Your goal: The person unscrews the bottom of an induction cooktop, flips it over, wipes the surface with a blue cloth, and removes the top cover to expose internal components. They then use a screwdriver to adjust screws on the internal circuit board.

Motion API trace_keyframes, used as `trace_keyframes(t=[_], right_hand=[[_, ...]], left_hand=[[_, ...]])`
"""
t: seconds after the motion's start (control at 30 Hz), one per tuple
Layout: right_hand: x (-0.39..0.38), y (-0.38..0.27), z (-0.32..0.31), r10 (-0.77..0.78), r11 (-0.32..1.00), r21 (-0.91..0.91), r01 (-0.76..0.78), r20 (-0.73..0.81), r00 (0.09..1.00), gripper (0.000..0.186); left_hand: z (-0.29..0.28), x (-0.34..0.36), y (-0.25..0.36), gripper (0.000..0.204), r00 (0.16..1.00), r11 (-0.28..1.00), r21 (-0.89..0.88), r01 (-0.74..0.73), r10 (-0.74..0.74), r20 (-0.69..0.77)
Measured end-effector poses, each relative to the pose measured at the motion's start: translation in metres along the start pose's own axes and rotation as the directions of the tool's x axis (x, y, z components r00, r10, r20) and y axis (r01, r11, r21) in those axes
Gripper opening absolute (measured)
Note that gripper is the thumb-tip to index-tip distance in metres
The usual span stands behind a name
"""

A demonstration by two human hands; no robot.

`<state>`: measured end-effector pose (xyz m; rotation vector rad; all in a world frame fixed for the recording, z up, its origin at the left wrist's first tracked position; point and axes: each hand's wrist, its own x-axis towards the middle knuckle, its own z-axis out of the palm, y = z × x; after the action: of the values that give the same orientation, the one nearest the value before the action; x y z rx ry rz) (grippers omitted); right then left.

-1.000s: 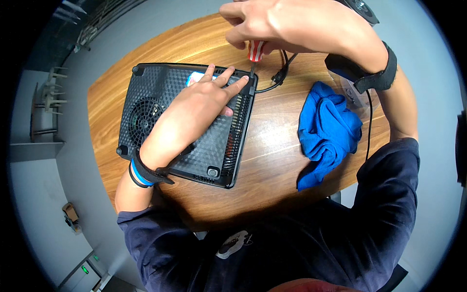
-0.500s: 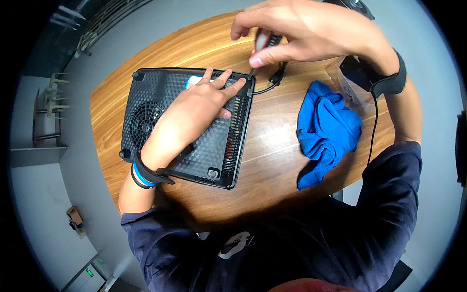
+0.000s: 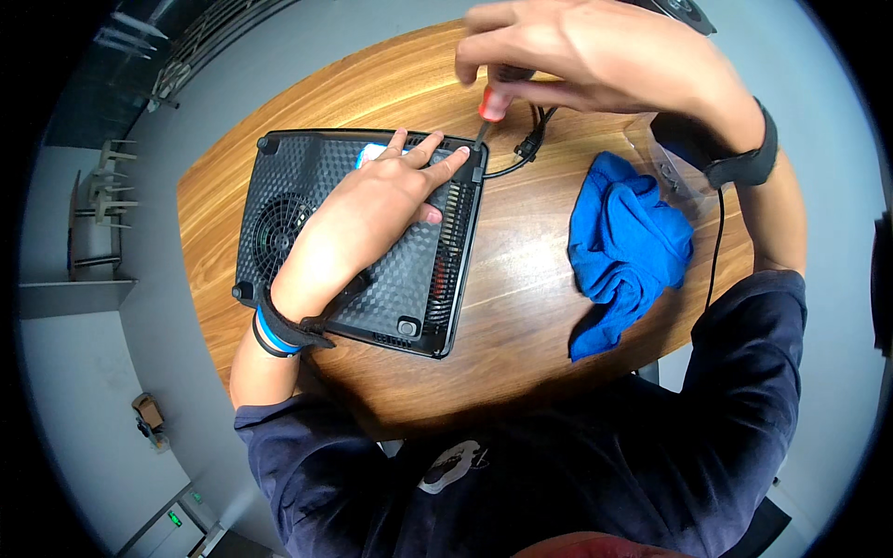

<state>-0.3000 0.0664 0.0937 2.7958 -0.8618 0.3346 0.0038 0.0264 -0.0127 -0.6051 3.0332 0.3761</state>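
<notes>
A black induction cooker lies upside down on the wooden table, its fan grille and vent slots showing. My left hand rests flat on its underside with the fingers spread toward the far right corner. Above that corner my right hand grips a screwdriver with a red and dark handle. The screwdriver stands nearly upright, its shaft running down to the corner of the casing; the very tip is hard to make out. Part of the handle is hidden by my fingers.
A crumpled blue cloth lies on the table to the right. Behind it sits a clear plastic bag. A black power cord curls beside the cooker's far right corner. A thin black cable hangs from my right wristband.
My right hand has turned on the screwdriver, and its fingers have shifted around the handle. The screwdriver stays at the same corner. My left hand and the cooker have hardly moved.
</notes>
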Motion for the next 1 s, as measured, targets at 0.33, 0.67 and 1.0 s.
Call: trace_keyframes(t=[0.33, 0.67, 1.0], right_hand=[[0.014, 0.005, -0.008, 0.235, 0.943, 0.09, -0.32, 0.502, 0.833, 0.028], [-0.007, -0.018, 0.02, 0.157, 0.986, -0.094, -0.137, 0.249, 0.956, 0.034], [-0.035, -0.024, 0.047, 0.277, 0.958, -0.042, -0.285, 0.403, 0.872, 0.03]], left_hand=[[0.0, -0.001, 0.001, 0.079, 0.999, 1.0, 0.015, 0.026, -0.026, 0.021], [0.001, 0.0, 0.002, 0.079, 1.0, 1.0, 0.012, 0.011, -0.011, 0.011], [0.002, 0.001, 0.003, 0.079, 0.999, 0.999, 0.017, 0.031, -0.031, 0.022]])
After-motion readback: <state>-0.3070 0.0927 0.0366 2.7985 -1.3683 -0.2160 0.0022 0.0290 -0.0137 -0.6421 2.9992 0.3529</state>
